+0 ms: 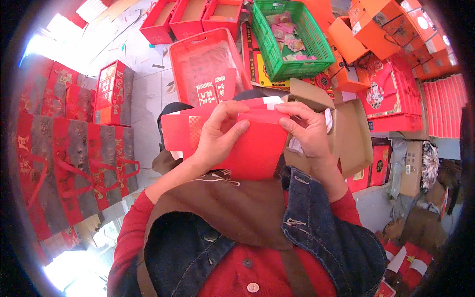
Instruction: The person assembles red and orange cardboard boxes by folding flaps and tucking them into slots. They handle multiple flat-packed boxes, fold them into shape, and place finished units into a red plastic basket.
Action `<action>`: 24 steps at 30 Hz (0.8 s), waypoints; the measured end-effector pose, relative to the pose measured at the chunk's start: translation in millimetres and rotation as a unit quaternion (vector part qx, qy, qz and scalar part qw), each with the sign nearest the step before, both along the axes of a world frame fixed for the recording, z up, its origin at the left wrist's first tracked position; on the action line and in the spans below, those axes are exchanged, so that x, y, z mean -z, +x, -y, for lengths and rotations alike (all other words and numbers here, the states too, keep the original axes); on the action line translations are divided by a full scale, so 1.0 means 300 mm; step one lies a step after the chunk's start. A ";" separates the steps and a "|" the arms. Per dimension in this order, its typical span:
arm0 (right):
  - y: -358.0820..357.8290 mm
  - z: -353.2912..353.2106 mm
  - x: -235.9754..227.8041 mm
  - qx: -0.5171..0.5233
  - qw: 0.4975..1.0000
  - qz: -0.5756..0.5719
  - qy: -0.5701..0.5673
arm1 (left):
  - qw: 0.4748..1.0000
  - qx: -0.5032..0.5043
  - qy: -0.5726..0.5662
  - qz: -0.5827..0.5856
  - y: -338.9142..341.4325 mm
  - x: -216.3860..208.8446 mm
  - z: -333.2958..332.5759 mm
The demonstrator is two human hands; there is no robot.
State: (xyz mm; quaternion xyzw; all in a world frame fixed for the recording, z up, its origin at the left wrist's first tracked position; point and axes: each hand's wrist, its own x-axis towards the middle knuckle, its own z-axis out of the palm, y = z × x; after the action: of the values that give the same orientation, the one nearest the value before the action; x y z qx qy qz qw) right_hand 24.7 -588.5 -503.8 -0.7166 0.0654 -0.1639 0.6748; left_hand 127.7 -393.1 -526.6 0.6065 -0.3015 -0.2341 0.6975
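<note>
A red cardboard gift box [260, 153], part folded, lies over my lap, with a gold checked pattern on its left side panel. My left hand [222, 129] pinches the red flap along its upper edge between thumb and fingers. On the same flap's right end, my right hand [308, 129] is closed with thumb and fingertips. A white inner edge of card shows behind the fingers. Just beyond the box, a red printed card piece [225, 86] leans on the rim of a red plastic basket [173, 59]. The box's underside is hidden.
A green crate [316, 29] of small wrapped packets stands ahead. Brown open cartons [354, 133] sit close on my right, below stacked orange boxes [378, 29]. Several red gift bags [74, 168] with handles line my left. Red open boxes [188, 20] stand at the far side.
</note>
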 end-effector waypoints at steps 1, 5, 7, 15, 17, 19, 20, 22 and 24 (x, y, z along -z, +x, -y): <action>-0.008 0.002 -0.002 -0.002 1.000 -0.006 -0.029 | 1.000 0.000 -0.012 -0.009 -0.006 0.001 0.005; -0.028 0.014 0.007 -0.035 0.999 0.008 -0.015 | 0.999 -0.001 0.007 0.037 -0.012 -0.018 0.006; -0.030 0.022 0.007 -0.045 0.999 0.017 0.013 | 0.998 0.002 0.014 0.060 -0.008 -0.027 0.005; -0.038 -0.030 0.023 0.011 0.999 0.048 0.013 | 0.999 0.004 -0.004 0.035 -0.019 -0.026 0.014; -0.035 -0.006 0.037 -0.026 0.996 0.059 0.069 | 0.998 0.003 0.008 0.061 -0.014 -0.024 0.013; -0.043 -0.002 0.039 -0.036 0.993 0.058 0.094 | 0.995 0.001 0.022 0.098 -0.008 -0.018 0.012; -0.052 -0.016 0.039 -0.028 0.994 0.051 0.093 | 0.992 -0.001 0.031 0.123 -0.004 -0.013 0.009; -0.054 -0.015 0.051 -0.023 0.997 0.071 0.035 | 0.991 -0.002 0.038 0.132 -0.004 -0.015 0.011; -0.040 -0.001 0.082 -0.030 0.989 0.124 -0.077 | 0.994 -0.001 0.035 0.099 -0.013 -0.033 0.013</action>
State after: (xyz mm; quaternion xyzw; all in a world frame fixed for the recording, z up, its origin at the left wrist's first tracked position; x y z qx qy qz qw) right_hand 12.8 -588.1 -528.3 -0.7420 -0.0533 -0.2353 0.6255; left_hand 123.9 -397.0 -516.7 0.6514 -0.3599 -0.1826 0.6425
